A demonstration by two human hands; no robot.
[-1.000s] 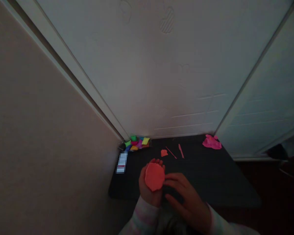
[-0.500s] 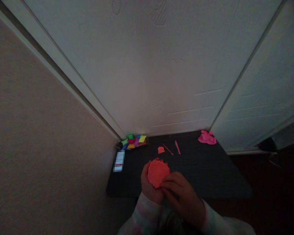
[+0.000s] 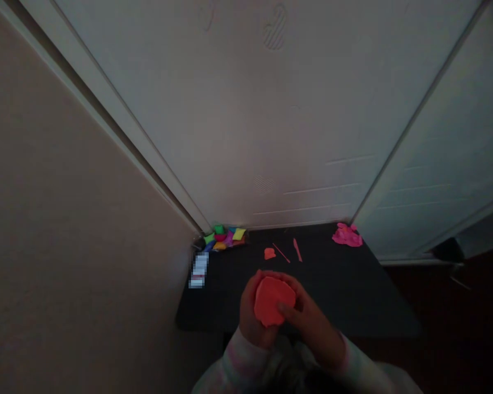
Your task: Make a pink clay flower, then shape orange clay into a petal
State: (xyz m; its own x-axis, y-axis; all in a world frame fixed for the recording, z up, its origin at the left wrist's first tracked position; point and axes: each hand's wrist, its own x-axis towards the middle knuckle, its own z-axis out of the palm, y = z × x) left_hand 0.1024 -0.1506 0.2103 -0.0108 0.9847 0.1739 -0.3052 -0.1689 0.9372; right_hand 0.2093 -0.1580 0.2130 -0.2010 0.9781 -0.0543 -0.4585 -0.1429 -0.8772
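Note:
A flat, roundish piece of orange-red modelling clay (image 3: 271,298) lies between my two hands, above the near side of the dark table (image 3: 340,301). My left hand (image 3: 250,314) cups it from below and the left, its fingers mostly hidden behind the clay. From the right, my right hand (image 3: 310,320) grips the clay's edge, with the thumb pressed on the front face and the other fingers curled behind. Beyond the hands lie a small orange lump of clay (image 3: 269,253), a thin stick tool (image 3: 281,253) and a pink plastic knife (image 3: 297,250).
At the back left is a clear pack of coloured clay packets (image 3: 225,239). A pixelated pale rectangle (image 3: 199,271) lies by the left edge. Pink clay (image 3: 347,235) sits in the far right corner. A white panelled wall (image 3: 230,137) rises right behind the table.
My right hand has moved from beside the clay onto it, the thumb now on its face. The clay has shifted slightly right and its outline has turned. The view has also shifted a little.

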